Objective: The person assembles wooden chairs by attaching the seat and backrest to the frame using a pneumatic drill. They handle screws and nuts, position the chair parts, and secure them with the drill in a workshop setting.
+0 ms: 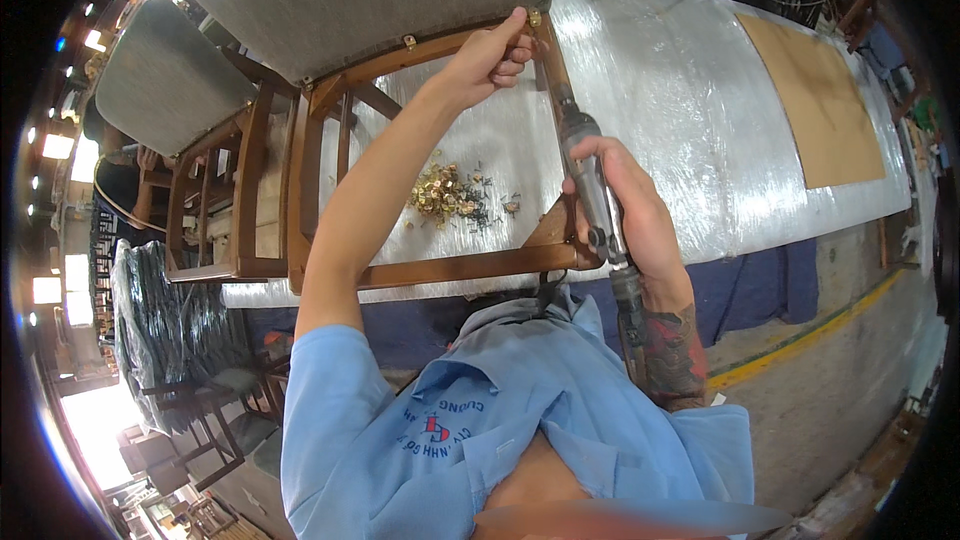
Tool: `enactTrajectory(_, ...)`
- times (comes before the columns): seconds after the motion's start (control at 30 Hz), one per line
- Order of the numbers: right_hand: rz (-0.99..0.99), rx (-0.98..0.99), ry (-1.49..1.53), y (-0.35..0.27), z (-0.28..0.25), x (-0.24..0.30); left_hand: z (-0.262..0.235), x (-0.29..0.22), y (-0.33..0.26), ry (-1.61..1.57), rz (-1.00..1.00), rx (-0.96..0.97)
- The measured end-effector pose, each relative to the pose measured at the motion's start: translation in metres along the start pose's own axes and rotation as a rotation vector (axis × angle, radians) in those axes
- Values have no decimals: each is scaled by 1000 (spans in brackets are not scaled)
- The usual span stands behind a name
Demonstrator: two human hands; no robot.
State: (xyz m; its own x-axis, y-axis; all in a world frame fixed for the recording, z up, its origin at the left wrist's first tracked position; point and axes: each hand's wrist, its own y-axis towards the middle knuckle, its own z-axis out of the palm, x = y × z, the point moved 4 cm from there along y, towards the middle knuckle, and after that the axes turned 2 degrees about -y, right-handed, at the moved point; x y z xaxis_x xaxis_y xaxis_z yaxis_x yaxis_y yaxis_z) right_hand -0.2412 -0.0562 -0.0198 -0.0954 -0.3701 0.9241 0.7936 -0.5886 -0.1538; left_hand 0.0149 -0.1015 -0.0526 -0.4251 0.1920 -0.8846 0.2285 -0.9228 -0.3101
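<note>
While the left hand (492, 58) pinches a small brass fitting (534, 17) at the chair frame's (440, 265) corner, upper centre of the frame, the right hand (625, 202) grips a pneumatic driver (590, 175).

Its long axis runs up-frame from the right hand to the fitting beside the left fingers. Brass hardware (447, 194) lies heaped at centre on the plastic-wrapped bench (680, 90); a tan cardboard sheet (812, 100) lies upper right.

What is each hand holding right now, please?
Left hand: closed, pinching a small brass fitting at the chair frame.
Right hand: closed around a pneumatic screwdriver.
</note>
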Motion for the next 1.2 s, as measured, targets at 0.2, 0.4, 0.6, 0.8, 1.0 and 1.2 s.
enactTrajectory(0.2,8,-76,-31,31,-2,1,-19,29,36,74,0,-394)
enactTrajectory(0.4,21,-59,-14,50,-5,0,-20,37,47,16,-44,-487)
enactTrajectory(0.6,10,-49,-36,62,-3,1,-23,45,49,-68,-150,-458)
enactTrajectory(0.8,49,-52,6,68,-2,2,-26,47,52,-71,-136,-458)
enactTrajectory(1.0,29,-57,-16,71,-2,1,-27,47,59,-126,-118,-455)
enactTrajectory(1.2,78,-105,108,74,5,-5,-15,42,54,-177,-91,-483)
